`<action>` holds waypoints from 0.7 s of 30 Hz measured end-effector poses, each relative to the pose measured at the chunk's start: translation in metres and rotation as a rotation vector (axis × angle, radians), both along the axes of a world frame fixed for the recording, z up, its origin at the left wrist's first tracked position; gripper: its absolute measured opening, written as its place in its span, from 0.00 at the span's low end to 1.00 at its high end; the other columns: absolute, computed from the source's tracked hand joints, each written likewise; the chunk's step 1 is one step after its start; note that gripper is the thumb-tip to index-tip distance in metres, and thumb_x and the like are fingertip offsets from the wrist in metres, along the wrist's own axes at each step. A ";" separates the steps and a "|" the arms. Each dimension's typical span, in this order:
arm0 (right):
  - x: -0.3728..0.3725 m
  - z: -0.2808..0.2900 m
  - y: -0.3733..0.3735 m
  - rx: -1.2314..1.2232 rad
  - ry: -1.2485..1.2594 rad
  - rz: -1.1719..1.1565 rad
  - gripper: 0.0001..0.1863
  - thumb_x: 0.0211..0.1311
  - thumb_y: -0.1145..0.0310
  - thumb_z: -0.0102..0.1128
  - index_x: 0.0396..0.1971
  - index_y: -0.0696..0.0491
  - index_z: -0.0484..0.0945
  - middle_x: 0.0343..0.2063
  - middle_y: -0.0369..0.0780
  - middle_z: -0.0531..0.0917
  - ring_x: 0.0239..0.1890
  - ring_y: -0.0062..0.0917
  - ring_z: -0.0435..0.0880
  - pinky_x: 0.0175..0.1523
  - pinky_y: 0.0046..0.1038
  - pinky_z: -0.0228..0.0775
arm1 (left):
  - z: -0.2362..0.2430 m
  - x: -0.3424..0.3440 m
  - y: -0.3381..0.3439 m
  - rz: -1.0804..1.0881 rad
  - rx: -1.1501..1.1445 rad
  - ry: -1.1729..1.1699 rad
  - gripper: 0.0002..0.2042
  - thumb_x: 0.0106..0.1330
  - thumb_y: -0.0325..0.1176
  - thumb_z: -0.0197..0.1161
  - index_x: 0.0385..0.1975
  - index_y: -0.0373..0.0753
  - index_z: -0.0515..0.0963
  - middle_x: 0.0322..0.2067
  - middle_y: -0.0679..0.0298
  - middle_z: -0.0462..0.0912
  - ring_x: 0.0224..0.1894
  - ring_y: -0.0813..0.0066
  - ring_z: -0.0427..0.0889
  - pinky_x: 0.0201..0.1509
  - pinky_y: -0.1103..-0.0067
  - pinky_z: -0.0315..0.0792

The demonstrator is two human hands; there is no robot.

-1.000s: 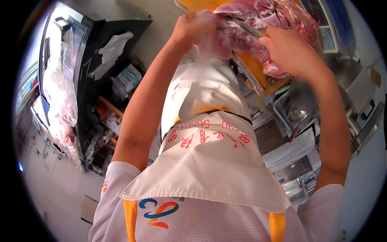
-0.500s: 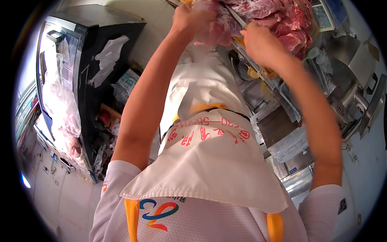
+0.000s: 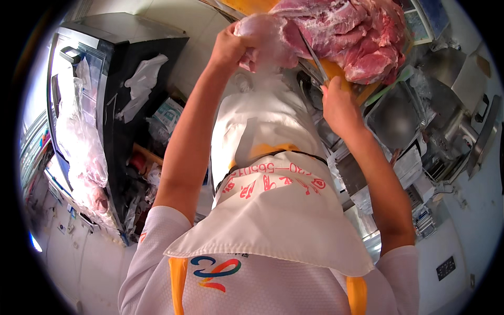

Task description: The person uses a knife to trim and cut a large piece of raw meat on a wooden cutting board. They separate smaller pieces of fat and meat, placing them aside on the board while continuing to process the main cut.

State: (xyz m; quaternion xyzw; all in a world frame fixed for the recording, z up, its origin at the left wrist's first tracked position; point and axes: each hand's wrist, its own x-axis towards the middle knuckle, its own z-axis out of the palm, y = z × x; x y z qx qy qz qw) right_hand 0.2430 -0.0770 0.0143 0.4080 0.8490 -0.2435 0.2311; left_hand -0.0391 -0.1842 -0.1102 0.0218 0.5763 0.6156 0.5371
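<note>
My left hand [image 3: 229, 48] grips the left end of a piece of raw meat [image 3: 270, 39], which hangs toward me over the near edge of an orange-yellow cutting board [image 3: 334, 69]. A blurred haze covers part of this piece. In my right hand [image 3: 340, 107] is a knife [image 3: 315, 59], its narrow blade pointing away and to the left, against or close beside the meat; actual contact is unclear. A large heap of raw red meat with pale fat [image 3: 362, 39] lies on the board to the right, joined to or touching the held piece.
A white apron [image 3: 273, 215] covers my front below the board. Off to the left stands a black-sided cabinet [image 3: 131, 58] with plastic bags hanging on it. At the right are a metal basin [image 3: 394, 123], a green-handled utensil [image 3: 391, 84] and a tap [image 3: 467, 128].
My right hand and the knife have come nearer to me, the blade tip shifting down. My left hand has moved slightly left and nearer, drawing the meat piece along.
</note>
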 end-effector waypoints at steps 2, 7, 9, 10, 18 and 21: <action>0.009 0.000 0.003 0.021 0.001 0.018 0.16 0.87 0.59 0.51 0.47 0.59 0.66 0.33 0.60 0.88 0.39 0.62 0.89 0.43 0.58 0.81 | -0.003 0.011 -0.003 0.029 -0.001 -0.046 0.19 0.59 0.18 0.71 0.51 0.28 0.81 0.29 0.57 0.87 0.19 0.68 0.85 0.16 0.71 0.77; 0.007 0.028 0.003 0.113 0.125 0.123 0.17 0.85 0.59 0.56 0.47 0.59 0.68 0.27 0.57 0.87 0.34 0.62 0.89 0.37 0.57 0.80 | -0.019 0.026 -0.016 0.083 0.075 -0.133 0.24 0.59 0.21 0.73 0.57 0.28 0.80 0.41 0.56 0.89 0.34 0.68 0.90 0.37 0.68 0.88; -0.013 0.031 0.013 0.104 0.145 0.159 0.17 0.84 0.59 0.57 0.46 0.59 0.68 0.27 0.57 0.87 0.34 0.61 0.89 0.37 0.57 0.81 | -0.001 0.032 -0.010 0.144 0.079 -0.191 0.20 0.56 0.17 0.71 0.52 0.29 0.80 0.34 0.58 0.86 0.28 0.69 0.86 0.32 0.72 0.82; -0.021 0.029 0.019 0.101 0.156 0.175 0.17 0.84 0.59 0.58 0.46 0.59 0.68 0.27 0.57 0.87 0.34 0.60 0.90 0.37 0.57 0.81 | 0.006 0.033 -0.007 0.174 0.081 -0.220 0.19 0.55 0.15 0.70 0.49 0.30 0.81 0.31 0.59 0.85 0.26 0.69 0.84 0.30 0.73 0.80; -0.069 0.055 0.061 0.268 0.020 0.481 0.09 0.82 0.65 0.56 0.47 0.56 0.73 0.29 0.55 0.90 0.36 0.56 0.92 0.41 0.55 0.85 | 0.022 0.026 -0.002 0.120 -0.057 -0.106 0.27 0.62 0.23 0.72 0.64 0.30 0.80 0.47 0.56 0.90 0.40 0.67 0.92 0.40 0.69 0.88; -0.098 0.070 0.086 0.312 -0.009 0.675 0.08 0.78 0.69 0.58 0.47 0.58 0.77 0.30 0.54 0.91 0.37 0.53 0.93 0.42 0.52 0.87 | 0.022 0.032 0.000 0.142 -0.037 -0.032 0.25 0.63 0.23 0.71 0.63 0.32 0.82 0.45 0.57 0.90 0.39 0.67 0.92 0.37 0.70 0.87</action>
